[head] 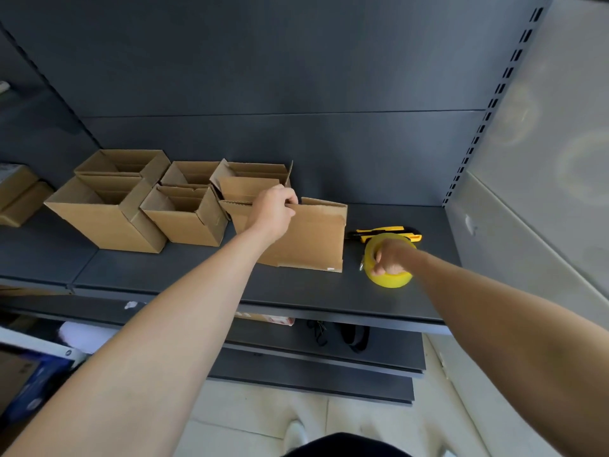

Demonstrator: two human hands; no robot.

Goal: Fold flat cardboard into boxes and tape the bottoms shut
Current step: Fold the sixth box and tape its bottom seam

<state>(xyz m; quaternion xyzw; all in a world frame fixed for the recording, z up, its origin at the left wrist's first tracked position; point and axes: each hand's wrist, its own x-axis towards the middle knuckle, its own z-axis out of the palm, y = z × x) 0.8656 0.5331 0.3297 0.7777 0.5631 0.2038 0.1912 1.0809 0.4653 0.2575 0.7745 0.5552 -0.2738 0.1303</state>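
Left forearm (184, 324) and right forearm (494, 311) bare all the way up. Left hand (275, 209), right hand (390, 257) bare too. Down low, dark garment (346, 445), pale shoe (294, 435) just beside.

Five open boxes (188, 219) sit on the left half of the shelf (197, 282) in two rows, two in front, three behind, nearer the back panel (329, 153). Right of them the flat cardboard (313, 235) stands on edge, left hand (273, 209) gripping its top edge, just before the rightmost rear box. Further right, apart from it, the tape roll (392, 280) lies under the right hand (392, 257), knife (385, 233) just behind; lower shelf (296, 354) below.
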